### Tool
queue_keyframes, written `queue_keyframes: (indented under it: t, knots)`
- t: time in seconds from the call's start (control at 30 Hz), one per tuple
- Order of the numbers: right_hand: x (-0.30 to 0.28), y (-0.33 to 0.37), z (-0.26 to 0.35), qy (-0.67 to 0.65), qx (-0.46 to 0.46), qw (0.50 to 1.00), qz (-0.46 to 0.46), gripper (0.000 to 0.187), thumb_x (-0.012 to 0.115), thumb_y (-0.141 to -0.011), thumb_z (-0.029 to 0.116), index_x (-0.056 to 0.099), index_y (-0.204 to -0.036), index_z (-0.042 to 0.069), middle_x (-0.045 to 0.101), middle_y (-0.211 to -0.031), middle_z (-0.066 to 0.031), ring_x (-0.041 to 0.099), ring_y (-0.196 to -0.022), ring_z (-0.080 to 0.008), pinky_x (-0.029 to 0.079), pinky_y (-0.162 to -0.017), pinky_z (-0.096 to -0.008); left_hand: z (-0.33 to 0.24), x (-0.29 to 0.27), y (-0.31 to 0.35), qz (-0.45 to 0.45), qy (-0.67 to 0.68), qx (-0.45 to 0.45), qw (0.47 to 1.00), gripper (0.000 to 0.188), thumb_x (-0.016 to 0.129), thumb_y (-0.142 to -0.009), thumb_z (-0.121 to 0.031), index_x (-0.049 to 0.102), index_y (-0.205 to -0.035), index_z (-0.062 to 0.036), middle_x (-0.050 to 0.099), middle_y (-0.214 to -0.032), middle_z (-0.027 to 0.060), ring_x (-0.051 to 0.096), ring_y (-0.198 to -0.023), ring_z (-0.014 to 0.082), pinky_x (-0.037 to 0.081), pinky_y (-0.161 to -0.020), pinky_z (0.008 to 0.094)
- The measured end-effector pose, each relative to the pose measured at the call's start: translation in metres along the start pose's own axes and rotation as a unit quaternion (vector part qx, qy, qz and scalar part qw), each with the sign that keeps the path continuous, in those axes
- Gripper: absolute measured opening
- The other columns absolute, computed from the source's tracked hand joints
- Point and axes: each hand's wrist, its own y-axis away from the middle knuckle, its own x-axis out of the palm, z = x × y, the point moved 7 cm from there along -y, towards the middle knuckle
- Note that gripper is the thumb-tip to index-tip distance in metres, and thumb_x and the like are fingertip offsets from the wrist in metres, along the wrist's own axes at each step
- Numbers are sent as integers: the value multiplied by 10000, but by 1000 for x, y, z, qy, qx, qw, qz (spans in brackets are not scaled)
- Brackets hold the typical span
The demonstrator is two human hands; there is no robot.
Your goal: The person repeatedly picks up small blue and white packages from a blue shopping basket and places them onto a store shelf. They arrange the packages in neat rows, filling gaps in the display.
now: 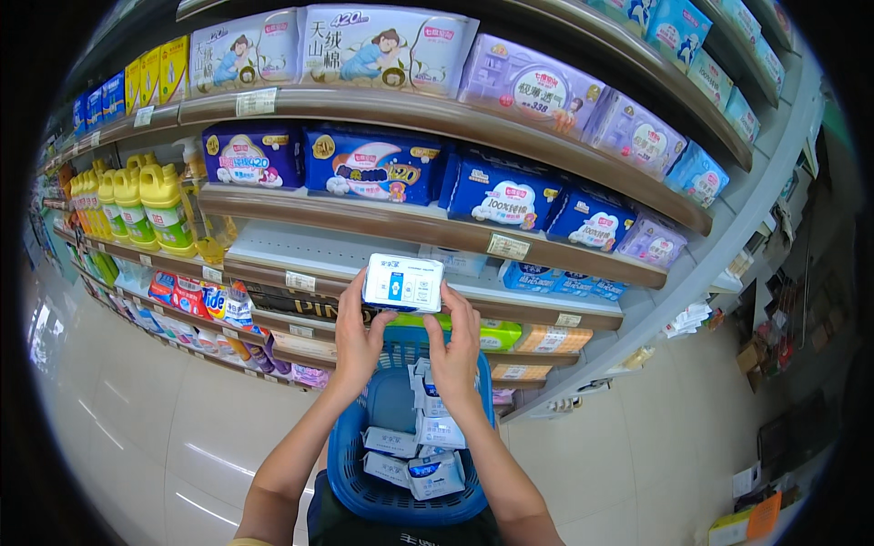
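Note:
Between both hands I hold a small white and blue packet [403, 284], in front of a shelf with bare room on it. My left hand [357, 329] grips its left end, fingers at the side and thumb below. My right hand [458, 338] closes on the right end in the same way. Below my wrists is a blue plastic basket [344, 462]. Several white and blue packets [437, 474] lie loosely in it, some tilted against each other.
Store shelves [410, 214] curve across the view, stacked with purple and blue packs [373, 168]. Yellow-capped jugs [164, 209] and detergent bags [215, 304] stand at left. Pale floor tiles [182, 437] lie below. Boxes and clutter [754, 359] sit on the floor at right.

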Motion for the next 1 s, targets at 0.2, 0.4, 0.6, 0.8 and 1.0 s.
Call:
queue_keyframes:
  t: [0.2,0.4,0.6,0.8,1.0]
  knots:
    - [31,-12,-20,-64,38,996,38,528,557,-997,22,442,-1511,70,554,-1450,-201,567,-1294,-387,482,-1027,-445,19,1,-23,-24,13,25,999,670,633,-894,99,381,-1493,-67,643,-1270,206,664,-1148,313,546,-911,393]
    - [50,-26,-24,-102,42,991,71,572,543,-998,12,379,-1545,54,532,-1453,-264,554,-1301,-432,479,-1028,-471,32,2,-40,-31,13,47,998,684,590,-881,139,364,-1495,-63,506,-1498,214,605,-1231,432,538,-946,452]
    - [68,-35,-44,7,-33,998,46,630,592,-992,67,337,-1566,24,541,-1427,-272,584,-1260,-422,495,-994,-454,51,12,-54,-11,-54,37,998,667,614,-876,107,356,-1477,-25,581,-1351,270,622,-1122,483,541,-875,474]
    - [75,-48,-37,69,-39,995,60,657,598,-971,54,317,-1563,6,484,-1455,-271,498,-1286,-454,387,-1090,-510,52,22,-76,10,-126,32,991,630,662,-879,21,383,-1444,5,615,-1205,322,636,-994,508,538,-772,515]
    - [82,-49,-37,84,-47,993,72,668,596,-958,30,308,-1560,11,389,-1535,-278,463,-1305,-493,366,-1116,-523,56,36,-89,40,-193,49,979,552,674,-880,-57,477,-1393,-8,580,-1291,329,663,-908,494,560,-718,545]
